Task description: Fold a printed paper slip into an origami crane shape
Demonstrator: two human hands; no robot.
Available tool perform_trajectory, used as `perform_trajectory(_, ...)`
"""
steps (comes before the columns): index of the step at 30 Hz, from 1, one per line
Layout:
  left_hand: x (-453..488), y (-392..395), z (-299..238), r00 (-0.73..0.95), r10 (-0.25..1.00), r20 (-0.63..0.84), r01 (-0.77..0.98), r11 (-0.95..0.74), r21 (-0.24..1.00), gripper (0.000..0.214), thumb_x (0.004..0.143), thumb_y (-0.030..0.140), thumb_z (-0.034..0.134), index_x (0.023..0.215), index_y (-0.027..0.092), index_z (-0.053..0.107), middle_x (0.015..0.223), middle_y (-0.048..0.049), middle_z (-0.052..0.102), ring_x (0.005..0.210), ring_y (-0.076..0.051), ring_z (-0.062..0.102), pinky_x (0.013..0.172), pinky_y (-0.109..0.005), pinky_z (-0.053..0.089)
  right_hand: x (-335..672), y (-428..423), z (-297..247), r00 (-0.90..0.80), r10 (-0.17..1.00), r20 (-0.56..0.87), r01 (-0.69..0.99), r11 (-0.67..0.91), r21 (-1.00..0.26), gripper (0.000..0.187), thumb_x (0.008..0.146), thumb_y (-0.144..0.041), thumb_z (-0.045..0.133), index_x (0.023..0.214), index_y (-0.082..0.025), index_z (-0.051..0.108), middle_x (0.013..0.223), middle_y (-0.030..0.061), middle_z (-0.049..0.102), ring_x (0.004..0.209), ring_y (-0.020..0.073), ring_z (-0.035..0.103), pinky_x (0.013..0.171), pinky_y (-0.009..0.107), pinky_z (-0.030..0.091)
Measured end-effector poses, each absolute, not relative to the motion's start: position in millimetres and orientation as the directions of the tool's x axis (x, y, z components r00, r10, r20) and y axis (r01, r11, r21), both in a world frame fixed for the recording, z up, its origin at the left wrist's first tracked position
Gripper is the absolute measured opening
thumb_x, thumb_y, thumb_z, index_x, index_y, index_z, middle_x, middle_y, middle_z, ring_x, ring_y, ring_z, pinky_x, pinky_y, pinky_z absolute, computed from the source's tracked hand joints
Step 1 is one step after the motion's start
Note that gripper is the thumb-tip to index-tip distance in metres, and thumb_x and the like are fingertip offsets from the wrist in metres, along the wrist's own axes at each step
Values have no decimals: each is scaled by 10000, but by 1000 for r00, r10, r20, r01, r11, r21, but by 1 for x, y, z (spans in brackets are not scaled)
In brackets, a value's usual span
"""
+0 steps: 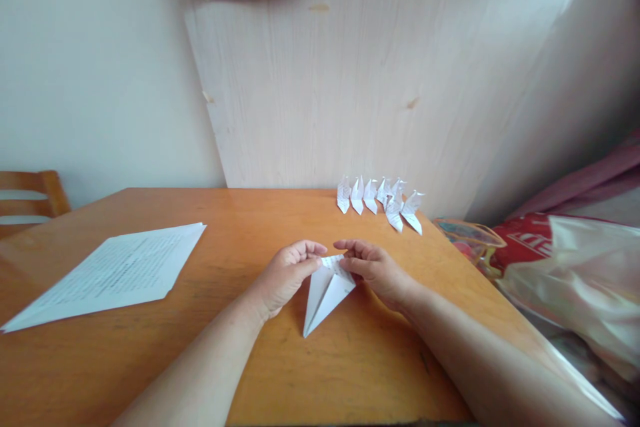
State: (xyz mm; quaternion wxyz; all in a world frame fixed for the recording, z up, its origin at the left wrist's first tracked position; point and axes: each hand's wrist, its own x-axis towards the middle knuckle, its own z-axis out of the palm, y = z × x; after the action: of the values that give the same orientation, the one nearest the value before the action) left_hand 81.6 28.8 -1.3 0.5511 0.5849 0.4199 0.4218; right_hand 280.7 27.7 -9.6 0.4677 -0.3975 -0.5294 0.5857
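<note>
A folded sheet of white paper (327, 293), kite-shaped with a narrow point toward me, is between my hands above the wooden table. Its two side flaps meet near a centre line, and printed text shows at the wide far end. My left hand (287, 273) pinches the far left corner between thumb and fingers. At the far right corner, my right hand (377, 270) grips the paper the same way, thumb on top. The fingertips under the paper are partly hidden.
Several folded paper cranes (370, 197) stand at the table's far right corner. A stack of printed sheets (120, 273) lies on the left of the table (240, 213). Bags (575, 280) crowd the right edge, and a wooden chair (35, 190) is at far left. A wall panel rises behind.
</note>
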Motion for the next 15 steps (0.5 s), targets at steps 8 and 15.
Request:
perform_trajectory(8,84,30,-6,260,962,86,79,-110,991,291,818,278,674,1087,170,648,1113,-81,686,1043,-220,624,939,-343,450,283,38,-28,-189,976,107,17,112,-994,364,759,-292,659,1106,-203,597,705,-62,501,553,107,465,535,273,344)
perform_trajectory(15,84,31,-7,238,960,146,277,-212,937,305,815,293,670,1102,193,657,1040,-76,676,992,-246,622,883,-361,459,286,45,-30,-24,994,104,23,105,-994,356,753,-313,654,1083,-185,618,716,-43,558,596,121,511,578,283,396)
